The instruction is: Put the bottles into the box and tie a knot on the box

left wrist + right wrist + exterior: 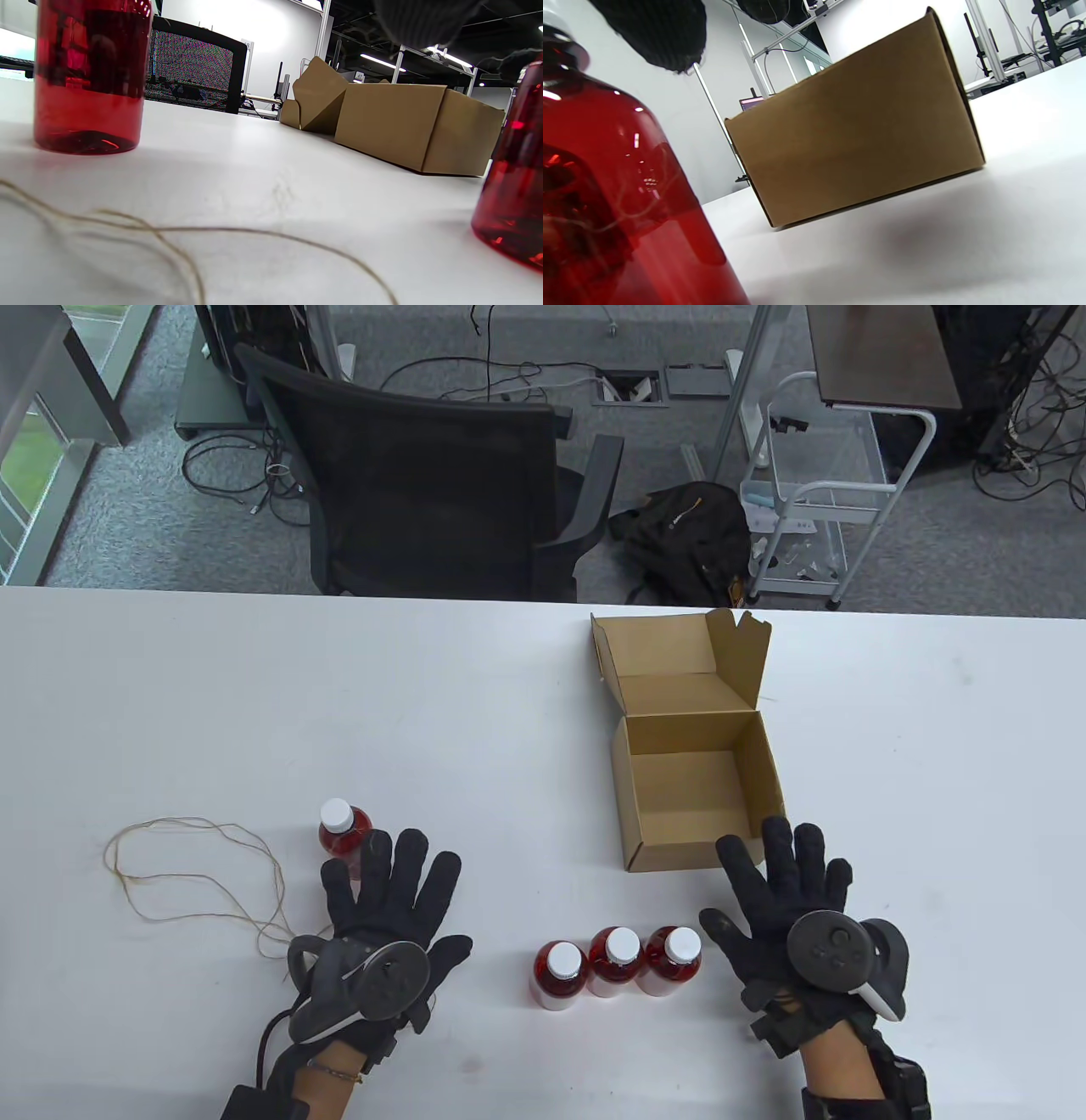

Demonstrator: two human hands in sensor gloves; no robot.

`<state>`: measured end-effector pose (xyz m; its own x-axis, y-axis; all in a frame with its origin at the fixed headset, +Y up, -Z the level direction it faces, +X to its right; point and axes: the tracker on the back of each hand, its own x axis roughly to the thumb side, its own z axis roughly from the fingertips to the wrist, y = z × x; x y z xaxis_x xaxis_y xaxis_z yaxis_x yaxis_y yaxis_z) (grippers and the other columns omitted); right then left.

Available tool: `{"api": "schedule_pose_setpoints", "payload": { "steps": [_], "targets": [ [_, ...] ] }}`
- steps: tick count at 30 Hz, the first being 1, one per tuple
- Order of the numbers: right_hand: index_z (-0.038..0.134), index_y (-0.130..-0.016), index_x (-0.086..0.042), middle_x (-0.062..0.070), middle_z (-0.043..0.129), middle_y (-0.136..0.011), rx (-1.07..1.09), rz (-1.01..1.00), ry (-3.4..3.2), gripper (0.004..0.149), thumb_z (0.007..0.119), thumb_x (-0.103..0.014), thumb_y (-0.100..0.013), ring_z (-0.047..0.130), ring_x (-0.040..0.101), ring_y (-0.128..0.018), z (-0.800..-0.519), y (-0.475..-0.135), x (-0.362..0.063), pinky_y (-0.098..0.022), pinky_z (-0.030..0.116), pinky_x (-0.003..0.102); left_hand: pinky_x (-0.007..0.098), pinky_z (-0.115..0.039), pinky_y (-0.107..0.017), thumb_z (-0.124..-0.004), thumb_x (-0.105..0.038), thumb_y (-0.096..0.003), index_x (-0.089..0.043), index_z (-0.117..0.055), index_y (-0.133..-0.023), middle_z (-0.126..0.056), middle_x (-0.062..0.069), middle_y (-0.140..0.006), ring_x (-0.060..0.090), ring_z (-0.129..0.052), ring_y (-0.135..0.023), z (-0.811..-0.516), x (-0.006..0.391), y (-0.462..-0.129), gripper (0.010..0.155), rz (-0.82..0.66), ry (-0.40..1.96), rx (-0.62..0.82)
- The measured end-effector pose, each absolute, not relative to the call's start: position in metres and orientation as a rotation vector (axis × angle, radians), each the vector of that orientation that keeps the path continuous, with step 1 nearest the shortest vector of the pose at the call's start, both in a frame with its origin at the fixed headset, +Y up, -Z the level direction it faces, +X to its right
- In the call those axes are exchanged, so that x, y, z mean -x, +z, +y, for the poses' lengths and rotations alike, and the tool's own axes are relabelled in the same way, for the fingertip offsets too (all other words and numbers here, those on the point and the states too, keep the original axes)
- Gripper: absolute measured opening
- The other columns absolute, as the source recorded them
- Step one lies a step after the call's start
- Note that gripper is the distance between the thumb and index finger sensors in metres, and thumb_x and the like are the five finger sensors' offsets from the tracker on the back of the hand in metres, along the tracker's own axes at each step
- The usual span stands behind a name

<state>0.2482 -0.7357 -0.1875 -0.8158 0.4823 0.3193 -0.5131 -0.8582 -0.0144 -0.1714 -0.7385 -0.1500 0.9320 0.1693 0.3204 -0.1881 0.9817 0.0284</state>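
Nothing had been put away yet. The box (696, 780) was seen open on the white table (170, 687), right of the middle, with its lid (679, 653) folded back on the far side, and nothing was seen inside it.

Three bottles (617, 960) of red drink were stood in a row on the near side, between the hands. A fourth bottle (344, 824) was stood to the left, just past the left hand (386, 916). The string (195, 882) was left loose, far left.

Both hands were laid flat with fingers spread, and nothing was held. The right hand (793, 908) was placed near the box's near right corner.

All four bottles were still to be packed, the lid closed, and the string tied.
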Motion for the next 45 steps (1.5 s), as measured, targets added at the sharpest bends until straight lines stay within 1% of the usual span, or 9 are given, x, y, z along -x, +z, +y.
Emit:
{"api": "schedule_pose_setpoints", "payload": {
  "steps": [7,12,18,19,22,24,29,38,45],
  "targets": [
    [0.043,-0.113,-0.025,0.018,0.015,-0.118,-0.419,-0.322,2.542,0.082,0.078,-0.058,-0.047,0.007,0.051,-0.101,-0.709,-0.188,-0.249,-0.058,0.006,0.08,0.076,-0.007,-0.064,-0.071,-0.064,-0.0499,-0.032,-0.015,-0.119,-0.003,0.017,-0.127,0.052,0.003,-0.108,-0.736,0.169,-0.15,0.095,-0.327,0.206,-0.064],
    [0.045,-0.114,-0.023,0.019,0.02,-0.119,-0.361,-0.29,2.59,0.086,0.081,-0.062,-0.046,0.011,0.054,-0.101,-0.689,-0.212,-0.243,-0.06,0.01,0.081,0.076,-0.007,-0.064,-0.071,-0.064,-0.05,-0.032,-0.015,-0.119,-0.003,0.017,-0.127,0.052,0.003,-0.108,-0.737,0.166,-0.153,0.095,-0.342,0.204,-0.047],
    [0.041,-0.113,-0.027,0.015,0.01,-0.117,-0.207,0.017,2.69,0.081,0.074,-0.06,-0.047,0.004,0.051,-0.1,-0.697,-0.265,-0.24,-0.062,0.011,0.078,0.076,-0.008,-0.064,-0.071,-0.063,-0.05,-0.031,-0.015,-0.119,-0.004,0.017,-0.127,0.052,0.002,-0.108,-0.737,0.166,-0.153,0.095,-0.348,0.23,-0.057],
    [0.04,-0.113,-0.027,0.016,0.01,-0.117,-0.156,0.057,2.692,0.08,0.072,-0.061,-0.047,0.007,0.052,-0.099,-0.703,-0.273,-0.241,-0.062,0.015,0.077,0.076,-0.008,-0.064,-0.071,-0.063,-0.0501,-0.031,-0.015,-0.119,-0.004,0.018,-0.127,0.052,0.002,-0.108,-0.736,0.166,-0.153,0.095,-0.345,0.239,-0.06],
    [0.034,-0.112,-0.03,0.013,0.001,-0.113,-0.01,0.301,2.614,0.078,0.069,-0.057,-0.048,-0.001,0.049,-0.098,-0.728,-0.29,-0.248,-0.062,0.009,0.074,0.076,-0.008,-0.064,-0.071,-0.063,-0.0501,-0.032,-0.015,-0.119,-0.004,0.018,-0.127,0.052,0.002,-0.108,-0.731,0.167,-0.151,0.095,-0.345,0.26,-0.081],
    [0.034,-0.111,-0.033,0.009,-0.003,-0.111,0.062,0.318,2.598,0.073,0.067,-0.054,-0.049,-0.003,0.047,-0.097,-0.737,-0.294,-0.251,-0.063,0.009,0.073,0.076,-0.008,-0.064,-0.071,-0.063,-0.0502,-0.031,-0.015,-0.119,-0.004,0.017,-0.127,0.052,0.002,-0.108,-0.729,0.168,-0.15,0.094,-0.35,0.266,-0.095],
    [0.032,-0.111,-0.031,0.003,-0.005,-0.109,0.061,0.337,2.55,0.075,0.068,-0.054,-0.049,-0.003,0.044,-0.097,-0.74,-0.296,-0.254,-0.064,0.012,0.071,0.076,-0.008,-0.064,-0.071,-0.063,-0.0501,-0.031,-0.015,-0.119,-0.004,0.018,-0.127,0.052,0.002,-0.108,-0.73,0.168,-0.154,0.094,-0.346,0.268,-0.085],
    [0.036,-0.111,-0.025,0.011,-0.005,-0.108,0.006,0.448,2.582,0.077,0.071,-0.053,-0.049,0.012,0.043,-0.101,-0.73,-0.293,-0.234,-0.066,0.02,0.068,0.076,-0.009,-0.064,-0.072,-0.063,-0.0501,-0.031,-0.016,-0.119,-0.005,0.018,-0.127,0.052,0.001,-0.108,-0.731,0.166,-0.153,0.094,-0.356,0.254,-0.077],
    [0.034,-0.112,-0.018,0.016,-0.009,-0.105,-0.106,0.594,2.633,0.08,0.071,-0.05,-0.05,0.014,0.048,-0.1,-0.723,-0.288,-0.197,-0.065,0.018,0.071,0.076,-0.009,-0.064,-0.072,-0.063,-0.05,-0.031,-0.017,-0.119,-0.005,0.018,-0.127,0.052,0.001,-0.108,-0.731,0.164,-0.153,0.094,-0.36,0.226,-0.072]
  ]
}}
